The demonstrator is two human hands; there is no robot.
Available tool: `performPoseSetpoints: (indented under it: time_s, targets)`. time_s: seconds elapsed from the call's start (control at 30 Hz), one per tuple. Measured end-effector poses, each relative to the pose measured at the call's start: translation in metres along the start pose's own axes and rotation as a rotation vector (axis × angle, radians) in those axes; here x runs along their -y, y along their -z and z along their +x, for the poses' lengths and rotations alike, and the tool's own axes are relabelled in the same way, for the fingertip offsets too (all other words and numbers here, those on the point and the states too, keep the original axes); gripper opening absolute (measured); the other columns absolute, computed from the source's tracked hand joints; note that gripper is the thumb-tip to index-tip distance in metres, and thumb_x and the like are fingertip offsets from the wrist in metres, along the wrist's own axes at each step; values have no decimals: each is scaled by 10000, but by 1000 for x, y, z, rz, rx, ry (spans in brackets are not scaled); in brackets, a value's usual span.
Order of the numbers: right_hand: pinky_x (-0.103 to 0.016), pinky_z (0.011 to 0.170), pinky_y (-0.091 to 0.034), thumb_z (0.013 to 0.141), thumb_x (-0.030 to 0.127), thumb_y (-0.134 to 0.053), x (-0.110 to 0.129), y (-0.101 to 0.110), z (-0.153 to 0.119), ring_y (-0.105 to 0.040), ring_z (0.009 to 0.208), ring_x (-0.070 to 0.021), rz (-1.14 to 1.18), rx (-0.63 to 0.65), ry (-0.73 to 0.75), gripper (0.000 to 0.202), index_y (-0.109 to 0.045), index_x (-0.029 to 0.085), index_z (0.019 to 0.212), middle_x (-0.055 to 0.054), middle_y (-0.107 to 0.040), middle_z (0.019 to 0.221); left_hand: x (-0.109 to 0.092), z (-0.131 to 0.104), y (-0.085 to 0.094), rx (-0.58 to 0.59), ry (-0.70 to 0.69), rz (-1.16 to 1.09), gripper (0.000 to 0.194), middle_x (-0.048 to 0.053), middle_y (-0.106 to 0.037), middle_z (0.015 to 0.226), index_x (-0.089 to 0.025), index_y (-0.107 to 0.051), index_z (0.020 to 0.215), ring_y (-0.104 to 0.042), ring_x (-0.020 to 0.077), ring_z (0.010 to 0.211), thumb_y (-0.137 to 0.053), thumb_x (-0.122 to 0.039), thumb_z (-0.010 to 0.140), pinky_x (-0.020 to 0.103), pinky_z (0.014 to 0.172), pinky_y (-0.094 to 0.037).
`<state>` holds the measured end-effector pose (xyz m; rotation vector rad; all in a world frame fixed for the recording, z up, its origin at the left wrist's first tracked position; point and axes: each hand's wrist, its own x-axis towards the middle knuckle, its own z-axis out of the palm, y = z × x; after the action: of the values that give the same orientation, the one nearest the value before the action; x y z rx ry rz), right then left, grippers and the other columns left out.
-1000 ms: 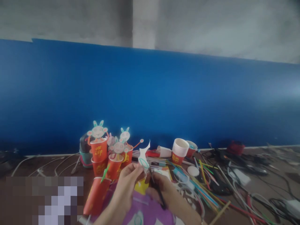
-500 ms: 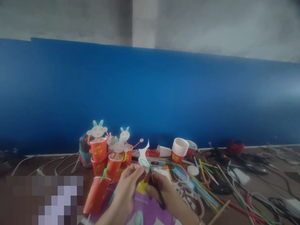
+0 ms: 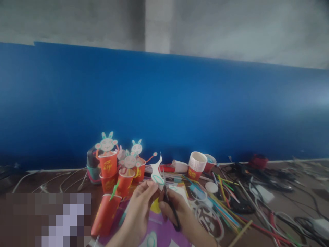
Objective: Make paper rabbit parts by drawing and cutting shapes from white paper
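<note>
White paper piece [image 3: 155, 169], green oval drawn on it, curved tip pointing up; held above the counter [image 3: 64, 182], mid-view. Left hand [image 3: 144, 195] pinches its lower edge between thumb and fingers. Right hand [image 3: 177, 203] grasps black-handled scissors [image 3: 177, 219], blades up at the paper's right side; whether they touch it, cannot tell. Below the hands: purple sheet [image 3: 167, 230], partly covered, more green-outlined paper on it. Left: red cup [image 3: 106, 215], tilted; behind it, upright red cups bearing rabbit-faced cut-outs [image 3: 107, 144]. Beyond the right hand: cup stack [image 3: 197, 165], white disc [image 3: 211, 187], coloured sticks in a loose spread. Far right, tangled cables. Blue partition [image 3: 164, 103] behind everything.
</note>
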<state>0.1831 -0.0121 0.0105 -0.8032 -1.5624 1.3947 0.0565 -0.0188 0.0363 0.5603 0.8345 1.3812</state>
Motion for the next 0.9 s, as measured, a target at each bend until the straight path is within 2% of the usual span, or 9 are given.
performPoseSetpoints:
  time_s: [0.3,0.57,0.9]
  targets:
    - [-209,462,-290,725,599,-674,-4,-2,-1,-373,466,-83,26,-18,28,461,-479,184,690,63,-435,519,0,0,0,-3,12,-47,308,-36,-610,584,-160,-591,605,-555,83,576,-857,-282,512,175,585,-441]
    - [-199,431,-261,712,603,-683,-5,-1,-1,-336,439,-70,75,-16,-7,464,-473,190,690,77,-409,505,1,0,2,22,1,-32,284,-33,-596,590,-165,-584,620,-552,91,585,-834,-285,561,184,578,-434]
    - [-193,404,-248,691,599,-702,1,0,-1,-321,418,-62,61,-8,-37,470,-473,189,673,79,-397,488,3,5,6,11,-32,0,276,-34,-609,636,-162,-600,647,-552,85,634,-834,-293,578,184,652,-448]
